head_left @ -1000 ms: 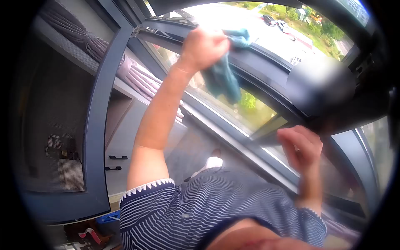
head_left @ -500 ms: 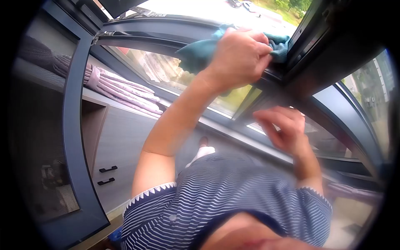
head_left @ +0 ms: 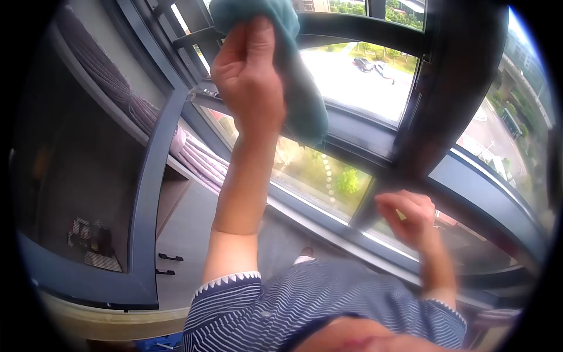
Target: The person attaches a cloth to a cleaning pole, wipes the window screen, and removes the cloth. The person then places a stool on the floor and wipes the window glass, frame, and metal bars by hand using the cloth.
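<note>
My left hand is raised and closed on a teal cloth. The cloth bunches above the fingers and hangs down to the right of the wrist, in front of the dark window frame. Whether it touches the frame or glass, I cannot tell. Lower down on the right, my right hand is in the air near the lower window pane. Its fingers are curled, thumb and forefinger meeting in a loop, and I see nothing in them.
An open window sash with a screen stands at the left. Beyond it are a tied pink curtain and a grey cabinet with black handles. A thick dark post rises at the right. Parked cars show far below outside.
My left hand has moved the cloth left and up, away from the frame corner. My right hand has shifted slightly down and right. The view has tilted, showing more of the outside.
</note>
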Demonstrator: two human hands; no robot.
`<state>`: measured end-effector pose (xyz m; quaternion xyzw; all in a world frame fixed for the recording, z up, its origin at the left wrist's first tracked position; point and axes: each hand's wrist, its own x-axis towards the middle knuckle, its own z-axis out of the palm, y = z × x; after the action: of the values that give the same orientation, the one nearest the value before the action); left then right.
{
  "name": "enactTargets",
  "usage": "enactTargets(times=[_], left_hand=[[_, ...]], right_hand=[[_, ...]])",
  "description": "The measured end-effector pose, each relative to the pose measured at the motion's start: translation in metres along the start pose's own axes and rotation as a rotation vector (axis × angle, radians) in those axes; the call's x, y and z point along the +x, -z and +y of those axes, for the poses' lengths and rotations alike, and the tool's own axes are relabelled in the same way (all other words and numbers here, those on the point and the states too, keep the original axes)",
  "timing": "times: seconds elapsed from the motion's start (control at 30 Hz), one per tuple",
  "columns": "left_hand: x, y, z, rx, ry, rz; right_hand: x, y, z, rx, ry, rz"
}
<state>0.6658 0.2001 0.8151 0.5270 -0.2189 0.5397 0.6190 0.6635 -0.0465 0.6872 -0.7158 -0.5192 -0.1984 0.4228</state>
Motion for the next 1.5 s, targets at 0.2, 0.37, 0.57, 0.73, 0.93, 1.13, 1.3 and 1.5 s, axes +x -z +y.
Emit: enactTargets(times=[0.2,0.37,0.57,0.73,0.93,1.13,1.3,1.5], left_hand=[[0.013,-0.088,-0.063,0.747,-0.817,-0.431],[0.053,-0.031,-0.085,0.833,-0.944,-0.421],[0.061,0.004,-0.078,0.927,-0.619,-0.351],[0.036,0.008,-0.064,0.657,-0.381,-0.133],[0.089,0.117,-0.055,0.138,-0.005,0.287],[0.117,0.079,-0.069,0.83,-0.218,0.114],[0.111,0.099,-0.109,0.906,-0.612,-0.192],[0.177,0.202,-0.119,1.212,-0.226,-0.074]], right_hand=[[0.012,-0.001,-0.003,0.039,0.029,-0.055],[0.007,-0.003,0.009,0.058,0.02,-0.02],[-0.011,0.008,0.007,0.021,0.018,0.02],[-0.013,0.016,0.008,0.007,0.002,0.017],[-0.004,0.014,0.006,0.006,0.018,-0.022],[0.031,-0.006,-0.008,0.126,0.141,-0.06],[0.055,-0.029,-0.004,0.193,0.168,-0.066],[0.066,-0.033,-0.004,0.164,0.153,-0.052]])
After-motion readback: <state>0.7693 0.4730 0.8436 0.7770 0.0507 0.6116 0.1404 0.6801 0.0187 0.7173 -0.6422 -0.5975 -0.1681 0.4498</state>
